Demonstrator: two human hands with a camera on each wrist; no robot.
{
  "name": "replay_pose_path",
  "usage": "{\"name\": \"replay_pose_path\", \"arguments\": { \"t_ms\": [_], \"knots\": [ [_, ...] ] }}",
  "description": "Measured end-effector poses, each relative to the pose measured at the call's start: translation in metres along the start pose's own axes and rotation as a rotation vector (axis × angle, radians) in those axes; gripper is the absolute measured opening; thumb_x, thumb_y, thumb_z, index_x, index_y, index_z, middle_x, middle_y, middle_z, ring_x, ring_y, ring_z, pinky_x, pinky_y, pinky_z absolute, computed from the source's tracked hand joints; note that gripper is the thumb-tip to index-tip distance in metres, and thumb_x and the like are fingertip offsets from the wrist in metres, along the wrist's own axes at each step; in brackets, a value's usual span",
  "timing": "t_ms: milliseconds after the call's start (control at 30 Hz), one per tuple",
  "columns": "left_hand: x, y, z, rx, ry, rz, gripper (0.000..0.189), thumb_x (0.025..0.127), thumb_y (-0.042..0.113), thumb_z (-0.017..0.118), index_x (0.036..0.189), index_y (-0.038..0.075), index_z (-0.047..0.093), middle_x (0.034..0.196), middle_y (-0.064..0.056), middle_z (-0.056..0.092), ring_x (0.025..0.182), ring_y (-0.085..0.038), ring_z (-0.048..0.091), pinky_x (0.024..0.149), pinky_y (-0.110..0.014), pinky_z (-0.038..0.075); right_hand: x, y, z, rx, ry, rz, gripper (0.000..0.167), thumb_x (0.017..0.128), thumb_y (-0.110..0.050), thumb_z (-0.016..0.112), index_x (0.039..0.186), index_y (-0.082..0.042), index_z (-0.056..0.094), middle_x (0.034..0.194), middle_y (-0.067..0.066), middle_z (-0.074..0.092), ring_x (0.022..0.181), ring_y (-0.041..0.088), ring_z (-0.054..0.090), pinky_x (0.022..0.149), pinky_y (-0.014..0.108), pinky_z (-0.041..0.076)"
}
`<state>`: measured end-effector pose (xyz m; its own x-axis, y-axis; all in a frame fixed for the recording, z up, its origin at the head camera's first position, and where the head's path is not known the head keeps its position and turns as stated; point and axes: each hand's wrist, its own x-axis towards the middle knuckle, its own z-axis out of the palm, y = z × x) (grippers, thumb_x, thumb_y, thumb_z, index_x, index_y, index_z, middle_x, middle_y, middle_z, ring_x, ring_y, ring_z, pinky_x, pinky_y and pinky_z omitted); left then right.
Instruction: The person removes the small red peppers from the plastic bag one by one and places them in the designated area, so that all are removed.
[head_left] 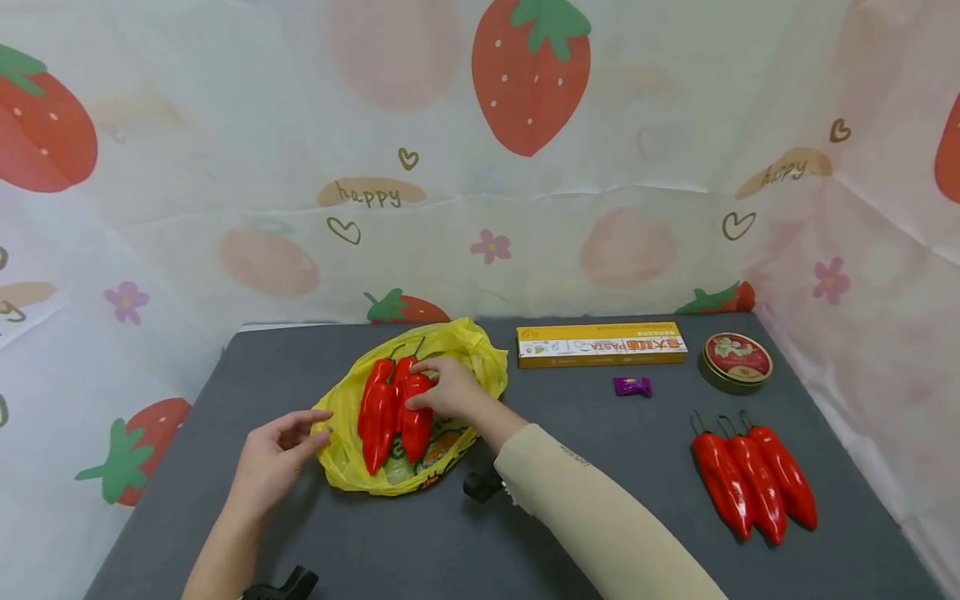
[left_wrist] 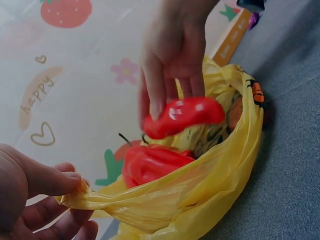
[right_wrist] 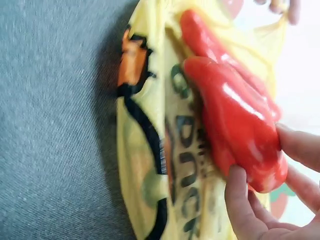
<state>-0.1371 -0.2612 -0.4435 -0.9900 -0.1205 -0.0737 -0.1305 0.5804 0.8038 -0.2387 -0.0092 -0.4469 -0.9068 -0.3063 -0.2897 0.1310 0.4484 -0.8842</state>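
Observation:
A yellow plastic bag [head_left: 339,446] lies spread on the table with its mouth gaping. Several glossy red chili peppers [head_left: 377,423] with dark stems rest inside. My left hand [head_left: 272,457] pinches the bag's rim at its left side; the left wrist view shows the plastic [left_wrist: 85,200] pulled taut between thumb and fingers. Over the bag, my right hand [head_left: 452,392] grips one red chili pepper [right_wrist: 240,110] by its stem end. In the left wrist view this pepper [left_wrist: 192,114] appears above the others [left_wrist: 150,165], its tip pointing away from the hand.
Three more red chili peppers [head_left: 753,479] lie side by side at the right. Behind them stand a round red-and-green tin [head_left: 735,362], a purple wrapped candy [head_left: 632,387] and a yellow pasta box [head_left: 602,345]. A strawberry-print cloth [head_left: 480,208] hangs along the table's back edge.

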Motion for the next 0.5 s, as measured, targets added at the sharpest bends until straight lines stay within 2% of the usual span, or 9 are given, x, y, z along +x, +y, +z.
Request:
{"name": "replay_pose_path", "arguments": {
  "t_ms": [200, 400, 500],
  "knots": [
    [0.0, -0.003, -0.001, 0.006, 0.002, 0.005, 0.038, 0.096, 0.03, 0.071, 0.129, 0.012, 0.068, 0.122, -0.013, 0.066, 0.097, -0.022, 0.058, 0.077, -0.023, 0.057, -0.02, -0.001, -0.015, 0.026, -0.082, -0.082, 0.051, 0.087, -0.017, 0.081, 0.136, -0.02, 0.065, 0.128, 0.015, 0.061, 0.094, 0.02, 0.065, 0.08, 0.045, 0.061],
    [-0.001, -0.003, -0.001, 0.001, 0.002, 0.005, 0.038, 0.096, 0.031, 0.071, 0.129, 0.012, 0.068, 0.123, -0.013, 0.065, 0.097, -0.022, 0.057, 0.077, -0.023, 0.057, -0.044, -0.001, -0.036, -0.04, -0.183, -0.197, 0.052, 0.088, -0.022, 0.079, 0.137, -0.022, 0.064, 0.134, 0.012, 0.06, 0.109, 0.024, 0.063, 0.082, 0.045, 0.06],
    [-0.001, -0.003, -0.001, -0.004, -0.002, 0.004, 0.038, 0.096, 0.03, 0.07, 0.129, 0.012, 0.068, 0.124, -0.013, 0.065, 0.098, -0.022, 0.057, 0.077, -0.022, 0.057, -0.057, 0.001, -0.049, -0.053, -0.209, -0.241, 0.052, 0.088, -0.025, 0.079, 0.138, -0.024, 0.063, 0.133, 0.009, 0.06, 0.113, 0.026, 0.061, 0.083, 0.044, 0.06]
  ]
}}
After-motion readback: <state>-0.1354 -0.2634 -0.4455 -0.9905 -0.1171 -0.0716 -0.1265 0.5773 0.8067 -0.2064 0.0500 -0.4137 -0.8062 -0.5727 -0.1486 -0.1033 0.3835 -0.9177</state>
